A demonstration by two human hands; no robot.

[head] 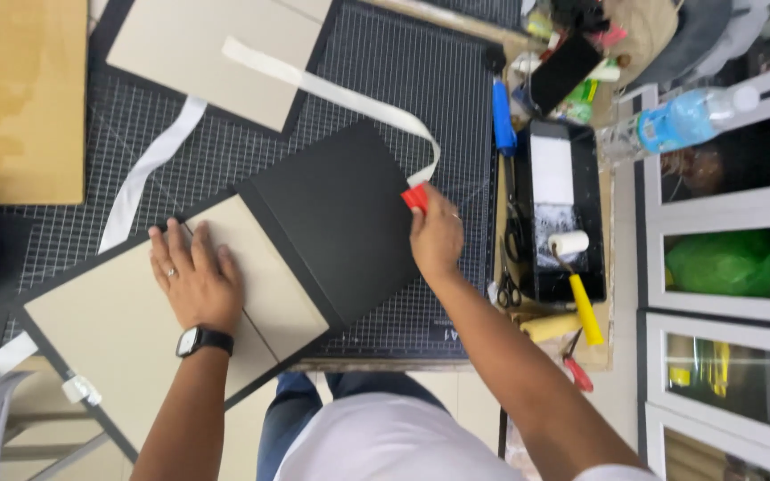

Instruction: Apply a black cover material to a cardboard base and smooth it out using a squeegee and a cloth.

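The right hand [436, 239] had its fingers closed on a small red plastic scraper [415, 197] at the edge of the black paper-covered board [340, 218]. The left hand [196, 278] lay flat, fingers spread, on the beige cardboard panel [118, 330] atop the gridded cutting mat [421, 80].

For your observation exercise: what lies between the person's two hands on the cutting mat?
In the head view, between the left hand and the right hand, which holds a small red tool, lies the black cover sheet folded over beige board.
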